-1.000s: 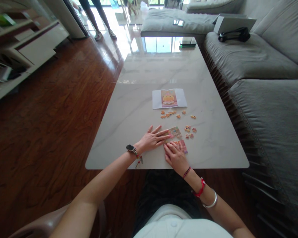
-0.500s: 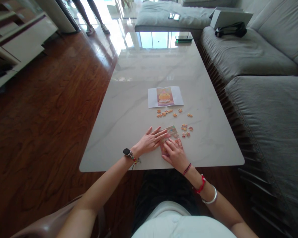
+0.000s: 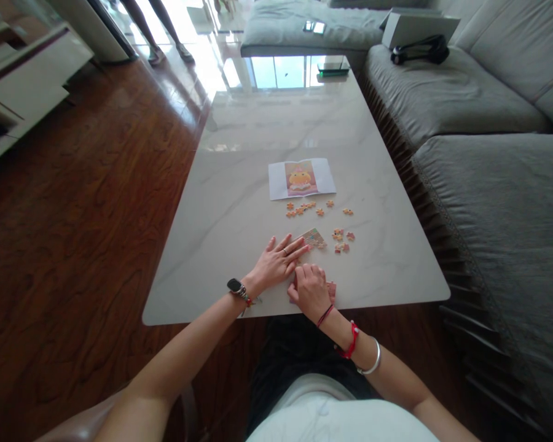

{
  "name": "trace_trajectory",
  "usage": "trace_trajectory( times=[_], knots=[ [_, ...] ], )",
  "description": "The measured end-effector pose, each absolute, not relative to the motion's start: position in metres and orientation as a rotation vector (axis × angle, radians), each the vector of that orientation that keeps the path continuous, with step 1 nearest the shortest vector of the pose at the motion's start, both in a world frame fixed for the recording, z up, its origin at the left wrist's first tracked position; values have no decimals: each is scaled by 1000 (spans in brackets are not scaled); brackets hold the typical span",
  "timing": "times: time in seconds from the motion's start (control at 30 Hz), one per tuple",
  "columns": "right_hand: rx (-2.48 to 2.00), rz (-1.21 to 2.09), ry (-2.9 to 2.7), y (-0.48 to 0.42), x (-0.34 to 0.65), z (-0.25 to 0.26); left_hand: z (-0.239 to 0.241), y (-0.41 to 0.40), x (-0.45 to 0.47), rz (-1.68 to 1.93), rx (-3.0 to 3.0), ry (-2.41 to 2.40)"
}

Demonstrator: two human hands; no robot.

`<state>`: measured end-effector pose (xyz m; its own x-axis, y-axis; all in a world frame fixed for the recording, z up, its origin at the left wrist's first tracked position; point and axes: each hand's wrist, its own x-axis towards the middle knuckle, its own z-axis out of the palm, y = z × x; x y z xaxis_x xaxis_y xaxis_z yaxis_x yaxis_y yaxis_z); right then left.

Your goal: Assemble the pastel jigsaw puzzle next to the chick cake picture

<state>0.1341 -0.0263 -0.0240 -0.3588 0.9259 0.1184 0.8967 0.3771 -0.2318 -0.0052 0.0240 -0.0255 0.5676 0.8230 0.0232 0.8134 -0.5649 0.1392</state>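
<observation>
A partly built jigsaw puzzle [image 3: 314, 238] lies near the front edge of a grey marble coffee table [image 3: 239, 202]. My left hand [image 3: 276, 263] rests flat on the table with its fingers stretched out, the fingertips touching the puzzle's left edge. My right hand [image 3: 309, 290] lies palm down over the puzzle's near part, fingers curled and pressed on the pieces; a pink piece shows at its right side. Loose puzzle pieces [image 3: 341, 239] lie just right of the puzzle, and more loose pieces [image 3: 304, 209] sit behind it. A reference picture sheet [image 3: 301, 178] lies further back.
A grey sofa [image 3: 488, 159] runs along the table's right side, with a box and black strap [image 3: 419, 37] on it. A small dark device [image 3: 333, 67] sits at the table's far end. Another person's legs [image 3: 156, 31] stand far back on the wooden floor.
My right hand has slid toward the front edge of the table and curled, covering the puzzle's near part. My left hand stays on the puzzle's left edge. The camera view shifted slightly.
</observation>
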Motion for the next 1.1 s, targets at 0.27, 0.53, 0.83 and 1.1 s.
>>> trace_trajectory(
  times=[0.27,0.53,0.83,1.1],
  knots=[
    [-1113,258,-2674,3,149,-27,-19,43,-16,41,2699,1200],
    [-1372,232,-2491,-21,176,-6,-15,40,-11,130,2679,1248],
    [-1417,285,-2393,-32,177,-36,-14,41,-8,185,2627,1311],
    [-1724,175,-2002,14,224,-22,-7,6,8,279,2535,1591]
  ],
)
